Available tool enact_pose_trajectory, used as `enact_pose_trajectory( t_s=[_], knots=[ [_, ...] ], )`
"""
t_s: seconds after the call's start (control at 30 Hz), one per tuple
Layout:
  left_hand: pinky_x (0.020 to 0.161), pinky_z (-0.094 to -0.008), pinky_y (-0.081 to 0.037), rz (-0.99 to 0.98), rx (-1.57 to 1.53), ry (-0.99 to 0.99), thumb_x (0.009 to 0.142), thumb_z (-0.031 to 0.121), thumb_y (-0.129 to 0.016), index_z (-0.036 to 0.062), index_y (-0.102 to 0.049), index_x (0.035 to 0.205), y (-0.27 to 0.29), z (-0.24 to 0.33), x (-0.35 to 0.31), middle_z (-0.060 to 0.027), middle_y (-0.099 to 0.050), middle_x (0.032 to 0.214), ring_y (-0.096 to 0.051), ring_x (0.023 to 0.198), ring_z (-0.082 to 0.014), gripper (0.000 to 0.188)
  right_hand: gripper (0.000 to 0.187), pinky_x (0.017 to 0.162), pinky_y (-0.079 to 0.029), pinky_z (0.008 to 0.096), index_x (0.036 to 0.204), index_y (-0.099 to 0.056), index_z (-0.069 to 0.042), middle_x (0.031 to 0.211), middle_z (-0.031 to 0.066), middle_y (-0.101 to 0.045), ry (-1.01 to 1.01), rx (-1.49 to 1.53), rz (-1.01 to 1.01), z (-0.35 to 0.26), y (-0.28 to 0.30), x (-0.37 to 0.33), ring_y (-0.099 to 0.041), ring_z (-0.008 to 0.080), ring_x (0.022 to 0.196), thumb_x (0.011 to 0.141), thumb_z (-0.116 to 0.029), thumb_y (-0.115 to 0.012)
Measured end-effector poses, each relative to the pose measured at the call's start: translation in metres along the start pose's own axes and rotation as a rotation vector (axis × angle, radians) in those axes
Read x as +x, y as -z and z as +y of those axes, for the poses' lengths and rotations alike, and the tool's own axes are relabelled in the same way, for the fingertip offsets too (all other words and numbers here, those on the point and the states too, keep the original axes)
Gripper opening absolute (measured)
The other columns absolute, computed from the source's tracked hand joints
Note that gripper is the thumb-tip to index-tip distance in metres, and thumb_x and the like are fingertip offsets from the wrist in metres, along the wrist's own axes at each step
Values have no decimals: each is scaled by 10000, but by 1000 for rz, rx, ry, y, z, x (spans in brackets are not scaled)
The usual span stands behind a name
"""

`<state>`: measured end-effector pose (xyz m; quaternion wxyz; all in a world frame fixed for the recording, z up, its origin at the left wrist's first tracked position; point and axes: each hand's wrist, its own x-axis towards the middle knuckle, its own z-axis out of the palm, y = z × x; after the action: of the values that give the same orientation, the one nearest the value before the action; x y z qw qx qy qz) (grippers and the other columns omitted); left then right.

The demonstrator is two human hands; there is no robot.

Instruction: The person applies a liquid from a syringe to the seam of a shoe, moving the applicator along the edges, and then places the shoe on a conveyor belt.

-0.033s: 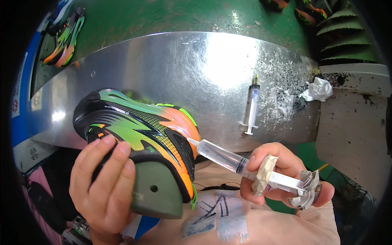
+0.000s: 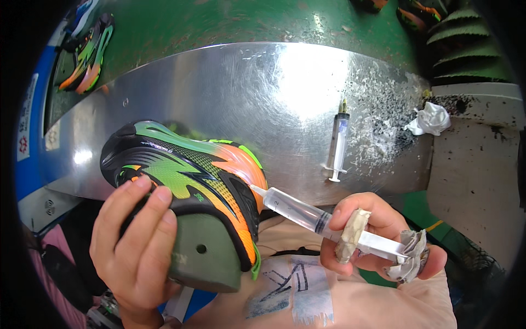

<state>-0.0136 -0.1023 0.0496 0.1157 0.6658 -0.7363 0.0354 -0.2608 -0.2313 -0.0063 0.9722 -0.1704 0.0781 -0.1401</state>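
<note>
A green, orange and black sports shoe (image 2: 175, 159) lies tilted with its sole edge away from me. A dark green shoe last (image 2: 205, 255) with a round hole fills its opening. My left hand (image 2: 134, 241) grips the shoe around its collar and tongue, thumb hidden. My right hand (image 2: 378, 230) holds a clear syringe (image 2: 293, 211), its flange and plunger end wrapped in crumpled tape. Clear liquid shows in the barrel. The nozzle points at the seam where the upper meets the orange sole near the heel; whether it touches, I cannot tell.
A second syringe (image 2: 338, 142) lies on the shiny metal table (image 2: 219, 82), beside flaky white and dark residue. Crumpled white tissue (image 2: 430, 119) sits at the right end. Beyond is a green surface (image 2: 208, 22) with another shoe (image 2: 87, 60) at the far left and more at the far right.
The heel end of the shoe and the last have shifted slightly left with my left hand. The syringe nozzle stays by the heel seam, nearly unmoved.
</note>
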Motion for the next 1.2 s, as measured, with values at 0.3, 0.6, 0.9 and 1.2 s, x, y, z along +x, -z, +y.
enact_pose_trajectory(
  t_s=[0.3, 0.6, 0.9, 1.2],
  knots=[
    [644, -366, -470, -264, 104, -103, 689, 219, -762, -34, -543, 1116, 8, -16, 72, -170, -637, 915, -619, 745, -316, 542, 1165, 660, -332, 216, 1346, -286, 23, 923, 92, -508, 17, -31, 172, -7, 9, -1, -450, 110, 768, 577, -766, -664],
    [587, -332, -493, -236, -198, 465, 788, 193, -698, -45, -553, 968, 0, 6, 97, -185, -654, 709, -670, 634, -319, 332, 1210, 733, -390, 217, 1377, -241, 47, 1062, 75, -478, 98, -138, -15, -7, 31, -1, -458, 98, 862, 576, -697, -759],
    [638, -296, -452, -281, -248, 628, 809, 182, -632, -60, -566, 956, 6, 5, 100, -133, -619, 740, -581, 663, -169, 291, 1185, 734, -416, 210, 1375, -247, 65, 1103, 72, -482, 188, -242, -85, 7, 34, 0, -477, 96, 880, 595, -637, -796],
    [877, -295, -447, -65, -513, 723, 871, 168, -563, -36, -456, 1332, -3, -30, 76, -161, -611, 1149, -594, 982, -202, 515, 1128, 677, -436, 245, 1216, -423, -5, 935, 79, -563, 469, -463, 226, -49, 21, -6, -576, 164, 817, 435, -718, -815]
  ],
)
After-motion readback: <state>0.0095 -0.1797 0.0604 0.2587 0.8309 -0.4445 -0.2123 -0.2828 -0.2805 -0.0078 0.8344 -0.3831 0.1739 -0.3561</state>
